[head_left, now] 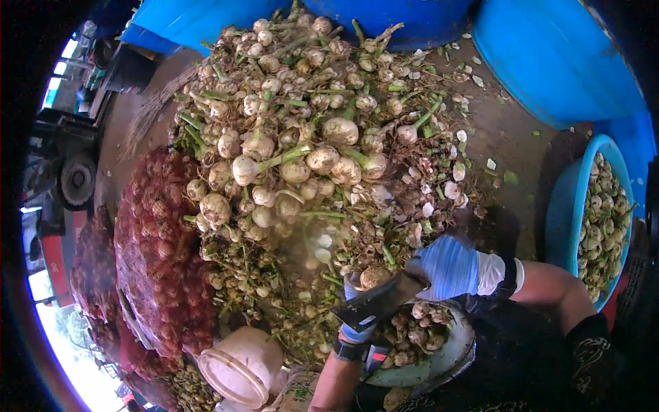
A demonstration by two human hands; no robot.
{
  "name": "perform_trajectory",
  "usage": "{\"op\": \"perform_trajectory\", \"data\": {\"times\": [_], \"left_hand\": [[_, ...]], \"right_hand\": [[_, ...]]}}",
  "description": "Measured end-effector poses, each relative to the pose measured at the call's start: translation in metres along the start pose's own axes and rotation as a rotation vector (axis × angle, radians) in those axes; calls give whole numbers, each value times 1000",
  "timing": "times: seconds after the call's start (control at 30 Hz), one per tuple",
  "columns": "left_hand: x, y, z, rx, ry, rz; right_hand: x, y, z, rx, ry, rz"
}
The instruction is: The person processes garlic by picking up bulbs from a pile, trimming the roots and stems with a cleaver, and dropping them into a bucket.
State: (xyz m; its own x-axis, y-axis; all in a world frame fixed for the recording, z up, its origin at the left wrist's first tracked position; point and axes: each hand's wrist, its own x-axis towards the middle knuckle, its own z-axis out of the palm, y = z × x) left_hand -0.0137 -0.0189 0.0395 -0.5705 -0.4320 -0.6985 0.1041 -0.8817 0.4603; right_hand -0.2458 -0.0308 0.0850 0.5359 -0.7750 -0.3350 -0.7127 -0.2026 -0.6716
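We see the right hand [446,266], blue-gloved, clenched on a dark cleaver [376,304] whose blade points toward 8 o'clock. The left hand [357,329] sits under the blade, fingers closed on a garlic bulb [375,276] at the blade's 12 o'clock. Below them lies a bowl [461,347] of trimmed bulbs. A big garlic heap [295,137] fills 12 o'clock; red mesh sacks [154,254] lie at 9; a blue tub [573,206] at 3.

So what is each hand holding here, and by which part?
The right hand, in a blue glove, grips a dark cleaver-like blade at its handle end. The left hand holds a garlic bulb from below, mostly hidden behind the blade.
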Motion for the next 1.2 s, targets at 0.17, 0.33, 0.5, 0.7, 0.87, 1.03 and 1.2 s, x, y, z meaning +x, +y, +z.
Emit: {"op": "perform_trajectory", "data": {"times": [0.17, 0.33, 0.5, 0.7, 0.87, 1.03, 1.2], "left_hand": [[9, -1, 6, 234, 11, 138], [14, 2, 44, 494, 130, 552], [21, -14, 13, 475, -59, 333], [11, 8, 27, 191, -30, 309], [3, 1, 5, 597, -104, 281], [-5, -36, -24, 221, -213, 37], [9, -68, -45, 605, -181, 92]], "right_hand": [[-10, 2, 5, 389, 182, 64], [0, -3, -1, 622, 208, 111], [0, 9, 22, 893, 251, -13], [-7, 27, 4, 476, 281, 155], [-17, 4, 1, 245, 167, -11], [-13, 1, 7, 134, -54, 65], [-11, 12, 19, 95, 108, 8]]}}
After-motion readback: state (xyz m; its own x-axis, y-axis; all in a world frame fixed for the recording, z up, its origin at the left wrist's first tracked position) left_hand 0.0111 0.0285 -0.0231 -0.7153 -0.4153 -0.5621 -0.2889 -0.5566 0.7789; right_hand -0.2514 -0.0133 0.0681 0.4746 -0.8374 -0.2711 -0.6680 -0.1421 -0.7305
